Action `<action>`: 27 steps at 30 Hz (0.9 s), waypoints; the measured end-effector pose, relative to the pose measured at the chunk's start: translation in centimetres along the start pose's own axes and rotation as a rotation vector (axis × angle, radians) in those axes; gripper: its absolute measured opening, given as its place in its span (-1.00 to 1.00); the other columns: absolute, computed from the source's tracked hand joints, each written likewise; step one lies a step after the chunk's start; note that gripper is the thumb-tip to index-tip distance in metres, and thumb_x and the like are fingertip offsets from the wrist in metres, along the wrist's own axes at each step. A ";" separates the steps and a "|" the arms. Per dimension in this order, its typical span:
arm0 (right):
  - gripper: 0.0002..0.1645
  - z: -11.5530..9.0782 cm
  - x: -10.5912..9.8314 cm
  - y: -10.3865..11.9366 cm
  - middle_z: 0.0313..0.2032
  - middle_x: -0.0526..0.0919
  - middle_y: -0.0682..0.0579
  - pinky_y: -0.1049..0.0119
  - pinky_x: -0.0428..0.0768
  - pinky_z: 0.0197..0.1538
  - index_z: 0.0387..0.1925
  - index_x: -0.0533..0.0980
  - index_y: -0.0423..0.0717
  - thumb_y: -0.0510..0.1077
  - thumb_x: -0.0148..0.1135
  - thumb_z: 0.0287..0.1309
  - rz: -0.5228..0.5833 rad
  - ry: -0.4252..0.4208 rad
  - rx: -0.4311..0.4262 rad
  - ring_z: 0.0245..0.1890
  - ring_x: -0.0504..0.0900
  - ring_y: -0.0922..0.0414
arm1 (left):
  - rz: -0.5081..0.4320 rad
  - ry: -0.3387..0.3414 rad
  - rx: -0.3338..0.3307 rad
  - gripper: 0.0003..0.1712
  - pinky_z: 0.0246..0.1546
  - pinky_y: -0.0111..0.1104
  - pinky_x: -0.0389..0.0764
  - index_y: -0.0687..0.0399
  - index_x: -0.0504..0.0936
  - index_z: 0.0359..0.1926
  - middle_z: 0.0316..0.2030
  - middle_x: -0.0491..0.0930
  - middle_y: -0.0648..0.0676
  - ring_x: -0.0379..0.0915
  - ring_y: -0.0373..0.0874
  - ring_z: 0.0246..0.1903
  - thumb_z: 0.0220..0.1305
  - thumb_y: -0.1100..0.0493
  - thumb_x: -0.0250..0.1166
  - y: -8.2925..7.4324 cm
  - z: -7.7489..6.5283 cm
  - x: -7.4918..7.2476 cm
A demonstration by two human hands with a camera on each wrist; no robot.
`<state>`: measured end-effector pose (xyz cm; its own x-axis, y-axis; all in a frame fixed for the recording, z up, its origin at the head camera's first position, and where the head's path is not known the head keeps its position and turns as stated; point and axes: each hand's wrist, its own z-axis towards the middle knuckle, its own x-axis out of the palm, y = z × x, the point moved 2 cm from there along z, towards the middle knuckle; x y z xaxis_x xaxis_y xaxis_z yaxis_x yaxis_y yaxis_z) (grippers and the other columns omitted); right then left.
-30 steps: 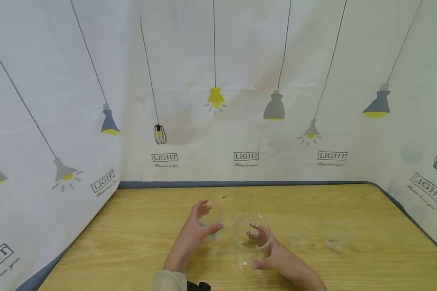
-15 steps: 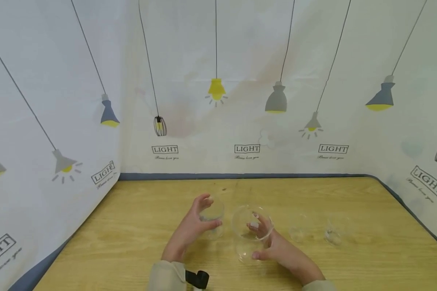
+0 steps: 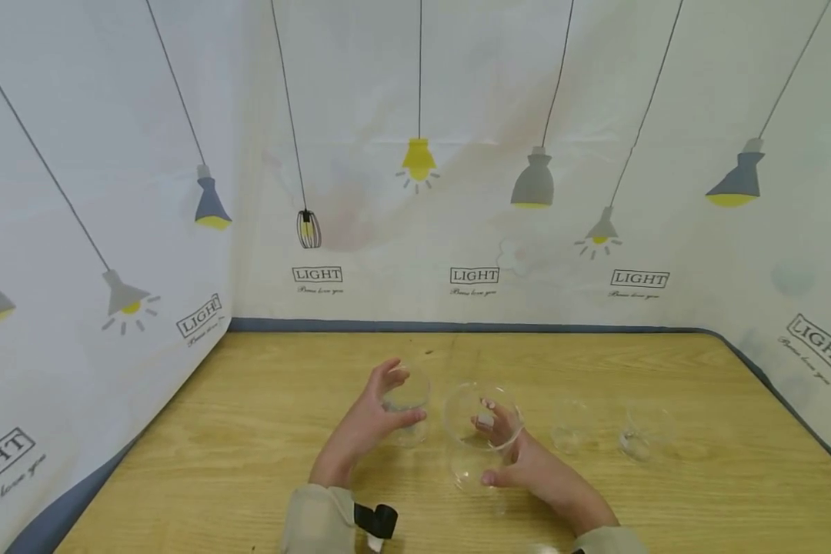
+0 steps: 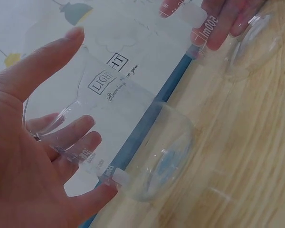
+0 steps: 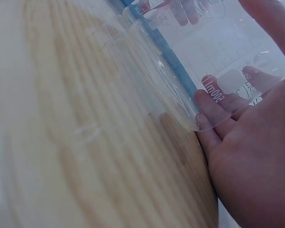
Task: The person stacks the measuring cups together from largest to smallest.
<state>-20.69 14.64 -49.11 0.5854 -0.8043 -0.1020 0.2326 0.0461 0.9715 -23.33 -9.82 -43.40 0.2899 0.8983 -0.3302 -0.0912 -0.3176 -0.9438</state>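
My left hand [image 3: 363,423] holds a small clear glass beaker [image 4: 173,156]. In the left wrist view, the thumb and fingers spread around its upper wall, and its spout and white markings show. To the right of it in the head view, my right hand [image 3: 536,469] grips a larger clear beaker [image 3: 467,465] by its right side. That one reads 500ml in the right wrist view, where fingers [image 5: 213,104] show through the glass. The two beakers stand side by side with a narrow gap between them. Whether their bases touch the table, I cannot tell.
Two more small clear glass vessels, a middle one [image 3: 570,431] and a far-right one [image 3: 640,442], stand on the wooden table [image 3: 263,492], right of my right hand. A white cloth [image 3: 360,92] printed with lamps encloses the table's back and sides.
The head view has tilted down, so table, hands and beakers all appear higher in it. Both hands keep hold of their beakers, with no clear movement relative to the table.
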 end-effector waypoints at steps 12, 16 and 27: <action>0.11 0.1 -0.1 -0.1 0.25 -0.05 -0.43 -0.17 -0.13 0.17 0.34 -0.27 -0.12 -0.32 0.27 -0.04 -0.005 -0.016 0.024 0.27 -0.06 -0.23 | -0.025 -0.010 0.027 -0.06 0.10 -0.03 0.21 -0.26 -0.01 0.25 0.23 0.13 -0.19 0.00 -0.15 0.25 -0.07 -0.07 0.38 2.2 1.3 0.0; 0.11 0.1 -0.1 0.0 0.24 -0.04 -0.46 -0.14 -0.11 0.17 0.33 -0.25 -0.13 -0.32 0.29 -0.06 -0.018 -0.019 0.007 0.25 -0.05 -0.26 | -0.039 0.023 0.035 -0.08 0.13 0.00 0.14 -0.29 0.03 0.27 0.26 0.09 -0.13 -0.01 -0.08 0.25 -0.06 -0.05 0.38 2.1 1.2 -0.4; 0.11 0.1 0.2 0.1 0.23 -0.06 -0.49 -0.04 -0.07 0.22 0.30 -0.29 -0.26 -0.29 0.29 -0.05 0.012 -0.010 0.012 0.25 -0.11 -0.29 | -0.074 0.117 0.047 -0.04 0.09 0.02 0.17 -0.33 -0.16 0.33 0.27 0.06 0.03 0.00 0.08 0.24 0.05 -0.05 0.29 1.9 0.6 -0.5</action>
<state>-20.64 14.46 -49.03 0.5800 -0.8098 -0.0885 0.2161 0.0482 0.9752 -24.25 -10.67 -45.05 0.4064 0.8763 -0.2587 -0.1088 -0.2347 -0.9660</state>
